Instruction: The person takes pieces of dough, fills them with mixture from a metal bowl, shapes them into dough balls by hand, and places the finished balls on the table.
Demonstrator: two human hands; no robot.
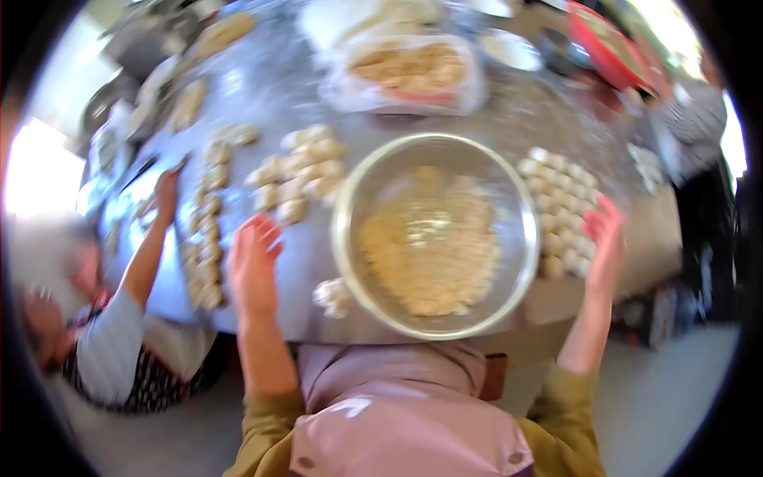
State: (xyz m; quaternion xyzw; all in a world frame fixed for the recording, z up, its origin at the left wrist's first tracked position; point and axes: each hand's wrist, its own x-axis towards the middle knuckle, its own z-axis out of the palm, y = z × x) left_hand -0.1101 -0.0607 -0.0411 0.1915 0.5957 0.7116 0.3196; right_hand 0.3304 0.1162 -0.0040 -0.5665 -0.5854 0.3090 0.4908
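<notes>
Here's the wide metal bowl (339,230), upright at the table's (306,306) near edge, right in front of the person, and it lies between 2 raised hands. The left hand (256,253) is off to the bowl's left, well outside the rim, fingers pointing away from the body and loosely bent: released, nothing seen in its grasp. Over on the other flank, the right hand (606,234) has its fingers loosely spread, also released, beside the block of pale round balls (560,208). Which of the 2 is nearer? The right looks a touch closer to the rim in this view, but the margin is slim and the lens bends the edges, so it's hard to call.

And the bowl itself: its mouth faces up, and being round it has no long axis to speak of. Inside, the pale yellow, crumbly mass (433,278) spreads across the bottom. A small white lump (331,297) sits just beside the bowl on the left-hand side, with a cluster of dough pieces (306,168) beyond it. Farther left, a co-worker's hand (166,196) is near a long row of dough pieces (210,226).
</notes>
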